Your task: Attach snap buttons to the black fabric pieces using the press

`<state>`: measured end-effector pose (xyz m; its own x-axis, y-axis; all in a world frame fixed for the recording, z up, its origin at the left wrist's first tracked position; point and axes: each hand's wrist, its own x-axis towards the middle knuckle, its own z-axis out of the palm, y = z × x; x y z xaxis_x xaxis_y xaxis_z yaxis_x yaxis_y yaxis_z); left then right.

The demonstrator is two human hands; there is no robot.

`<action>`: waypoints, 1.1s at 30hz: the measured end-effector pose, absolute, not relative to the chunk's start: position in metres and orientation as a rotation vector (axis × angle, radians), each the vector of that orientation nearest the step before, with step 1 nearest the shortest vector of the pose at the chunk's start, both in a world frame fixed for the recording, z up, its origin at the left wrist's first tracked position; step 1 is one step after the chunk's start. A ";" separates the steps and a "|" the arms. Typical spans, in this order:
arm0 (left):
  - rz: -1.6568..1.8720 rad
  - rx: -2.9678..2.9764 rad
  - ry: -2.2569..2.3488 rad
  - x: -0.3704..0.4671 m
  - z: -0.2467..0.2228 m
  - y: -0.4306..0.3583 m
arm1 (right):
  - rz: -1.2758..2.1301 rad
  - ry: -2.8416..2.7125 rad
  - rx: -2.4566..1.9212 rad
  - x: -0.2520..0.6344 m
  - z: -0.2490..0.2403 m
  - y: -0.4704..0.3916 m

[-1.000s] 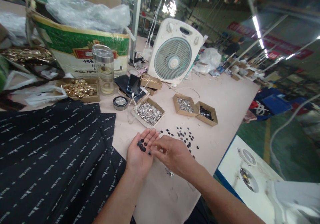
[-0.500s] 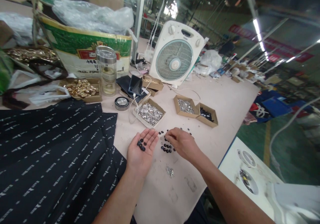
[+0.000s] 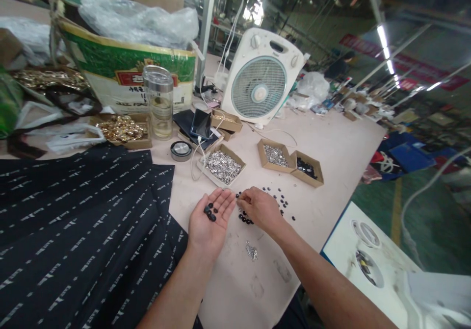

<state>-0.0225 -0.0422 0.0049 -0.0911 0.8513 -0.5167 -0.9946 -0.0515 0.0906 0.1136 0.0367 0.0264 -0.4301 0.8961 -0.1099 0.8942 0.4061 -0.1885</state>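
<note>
Only a few black discs (image 3: 211,213) in the open left hand (image 3: 210,225), plenty loose on the counter (image 3: 235,275); right hand (image 3: 262,209) looks curled, can't tell if it's gripping.

White fan (image 3: 259,76); silver-lidded clear bottle (image 3: 161,111) beside carton (image 3: 139,144) of gold pieces (image 3: 121,128); dark phone (image 3: 200,124)

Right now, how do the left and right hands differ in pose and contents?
The left hand is palm up, fingers extended; the right hand is turned down, fingers bent. The left hand carries several black buttons in its palm; whether the right hand holds anything can't be seen. Both are bare and over the tabletop.
</note>
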 end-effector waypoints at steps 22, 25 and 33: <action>1.528 -0.374 0.489 -0.021 0.012 -0.044 | 0.525 -2.673 -1.135 0.082 0.062 -0.012; 1.529 -0.362 0.521 -0.021 0.016 -0.044 | 0.468 -2.755 -1.128 0.072 0.053 -0.015; 1.559 -0.363 0.556 -0.021 0.014 -0.041 | 0.565 -2.715 -1.055 0.076 0.047 -0.019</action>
<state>-0.0206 -0.0412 0.0145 -0.0713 0.8342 -0.5468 -0.9920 -0.0020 0.1263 0.0760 -0.0188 0.0471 -0.7339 0.6788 0.0247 0.6126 0.6772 -0.4076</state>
